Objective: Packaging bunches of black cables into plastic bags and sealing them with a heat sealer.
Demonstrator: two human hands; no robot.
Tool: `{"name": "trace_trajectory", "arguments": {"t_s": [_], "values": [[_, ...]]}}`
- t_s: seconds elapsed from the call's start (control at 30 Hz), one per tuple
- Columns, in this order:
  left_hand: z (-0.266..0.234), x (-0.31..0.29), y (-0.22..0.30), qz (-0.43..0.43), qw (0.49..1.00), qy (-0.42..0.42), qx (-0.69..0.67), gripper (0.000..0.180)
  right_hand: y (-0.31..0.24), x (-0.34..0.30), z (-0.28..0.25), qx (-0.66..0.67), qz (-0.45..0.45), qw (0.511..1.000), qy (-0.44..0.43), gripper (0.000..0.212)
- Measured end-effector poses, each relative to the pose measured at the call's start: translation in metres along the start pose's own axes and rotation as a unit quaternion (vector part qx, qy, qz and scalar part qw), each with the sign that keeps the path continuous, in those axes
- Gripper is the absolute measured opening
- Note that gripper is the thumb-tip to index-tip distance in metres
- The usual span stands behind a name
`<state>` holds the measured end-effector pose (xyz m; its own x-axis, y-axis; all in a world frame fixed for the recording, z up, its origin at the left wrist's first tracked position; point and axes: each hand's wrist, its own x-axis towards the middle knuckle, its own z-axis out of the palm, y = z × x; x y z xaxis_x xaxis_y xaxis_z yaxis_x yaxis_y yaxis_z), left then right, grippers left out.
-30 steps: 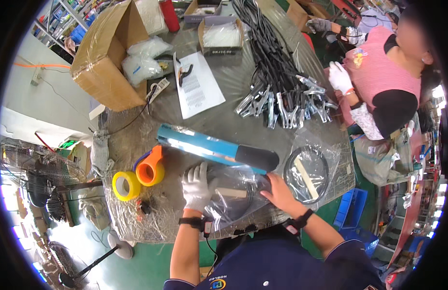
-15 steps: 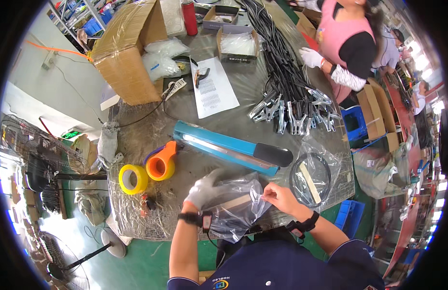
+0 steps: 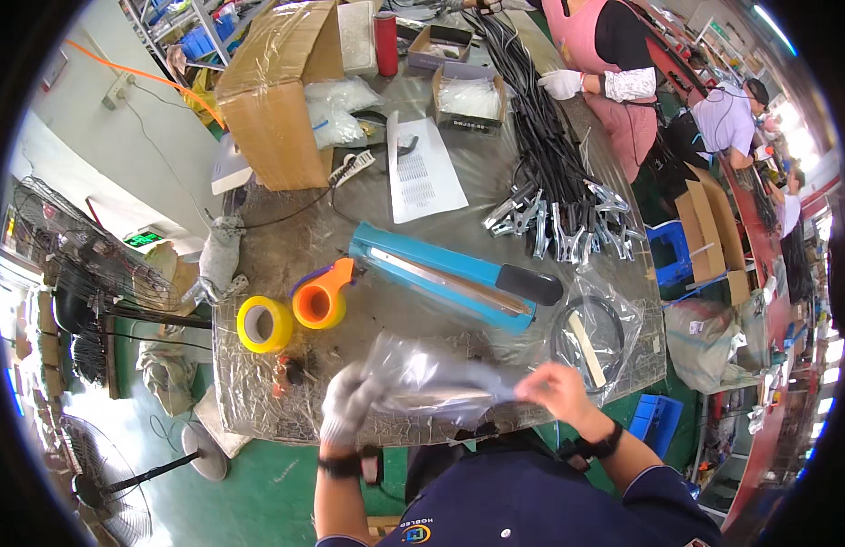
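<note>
Gripping a clear plastic bag [image 3: 436,383] at the near edge of the surface [image 3: 285,264], just this side of the blue heat sealer [image 3: 450,278]. Left hand [image 3: 347,415], gloved in white, closing its fingers [image 3: 360,387] on the bag's left end; right hand [image 3: 557,390], bare, pinching the right end with fingers [image 3: 532,387] curled shut. Bag stretching between the two, blurred, something dark showing inside.

Lying right of the sealer's black handle end: a second clear bag [image 3: 597,333] with a coiled black cable. Sitting left of the sealer: an orange tape dispenser [image 3: 320,299] and, further left, a yellow tape roll [image 3: 264,324]. Resting beyond the sealer: a printed sheet [image 3: 424,171], a bundle of black cables with metal clamps [image 3: 554,196], a cardboard box [image 3: 274,96]. Standing past the cables: another person in a pink apron, gloved hand [image 3: 563,84] at the cables.
</note>
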<state>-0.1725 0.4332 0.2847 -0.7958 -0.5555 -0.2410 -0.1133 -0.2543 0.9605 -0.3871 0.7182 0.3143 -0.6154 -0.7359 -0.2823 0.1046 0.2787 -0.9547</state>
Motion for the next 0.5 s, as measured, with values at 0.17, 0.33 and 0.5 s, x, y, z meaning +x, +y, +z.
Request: {"name": "trace_trajectory", "arguments": {"t_s": [0.17, 0.33, 0.5], "values": [[-0.042, -0.106, -0.035, 0.072, 0.97, 0.228, 0.047, 0.025, -0.093, -0.011, 0.015, -0.197, -0.414, 0.869, -0.187, 0.017], [-0.028, -0.103, 0.006, 0.149, 0.969, 0.182, -0.074, 0.067, -0.12, 0.007, 0.021, -0.246, -0.452, 0.843, -0.156, 0.019], [0.004, -0.02, -0.023, 0.044, 0.993, 0.037, 0.104, 0.129, -0.146, 0.029, 0.014, -0.254, -0.336, 0.895, -0.148, 0.017]]}}
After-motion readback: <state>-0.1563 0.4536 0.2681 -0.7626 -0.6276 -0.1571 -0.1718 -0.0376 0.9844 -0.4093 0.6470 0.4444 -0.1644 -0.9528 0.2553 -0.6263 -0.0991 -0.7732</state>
